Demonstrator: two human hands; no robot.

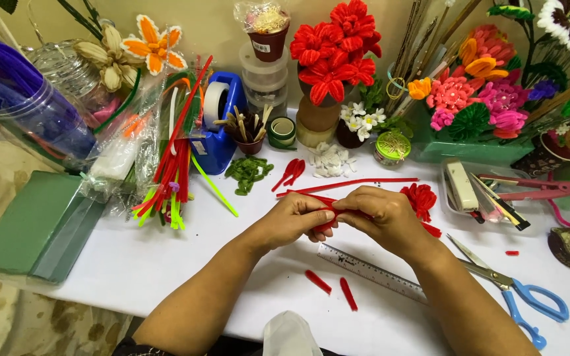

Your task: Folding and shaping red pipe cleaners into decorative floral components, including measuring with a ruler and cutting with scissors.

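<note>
Fingers (321, 212) of your left hand (295, 221) and right hand (384, 217) are pinched shut on a red pipe cleaner (328, 224), tips touching over the white table (166, 257), approx. mid-table. Metal ruler (371, 271) lies just below your hands w/ two red cut pieces (331, 289) near it. Blue-handled scissors (516, 290) sit to the right.

One camera only, worn on person's head. Looks down and forward from above bench (133, 264). Close view: both forearms come in from bottom edge, left hand (295, 217) and right hand (380, 217) near middle of picture. Far side of bench and wall fill top. No second view, so nothing shared.
</note>
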